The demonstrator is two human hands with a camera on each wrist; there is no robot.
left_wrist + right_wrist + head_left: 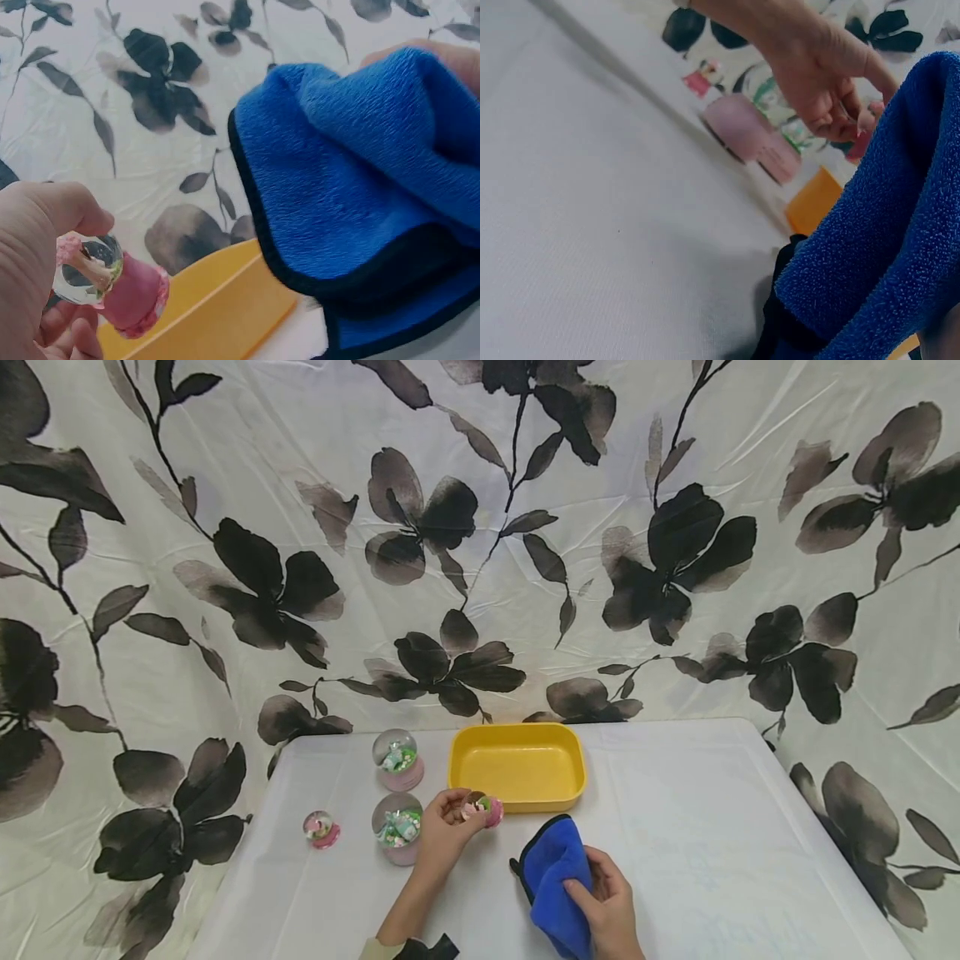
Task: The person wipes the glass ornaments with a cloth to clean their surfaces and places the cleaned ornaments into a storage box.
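My left hand (pixel 444 833) pinches a small snow globe (pixel 133 292) by its glass dome, the pink base tipped toward the right. Inside the dome a pink and green figure shows. My right hand (pixel 611 902) grips a blue cloth (pixel 557 881) with black edging, its folds hanging to the left of the fingers. A gap separates the cloth from the small globe in the head view. In the right wrist view the cloth (pixel 885 225) hides most of the right hand.
A yellow tray (pixel 517 802) stands behind the hands. Two larger snow globes with pink bases, a rear one (pixel 398 762) and a front one (pixel 397 831), stand left of it. Another small globe (pixel 321 830) sits farther left on the white table (pixel 712 843). A floral curtain (pixel 555 610) hangs behind.
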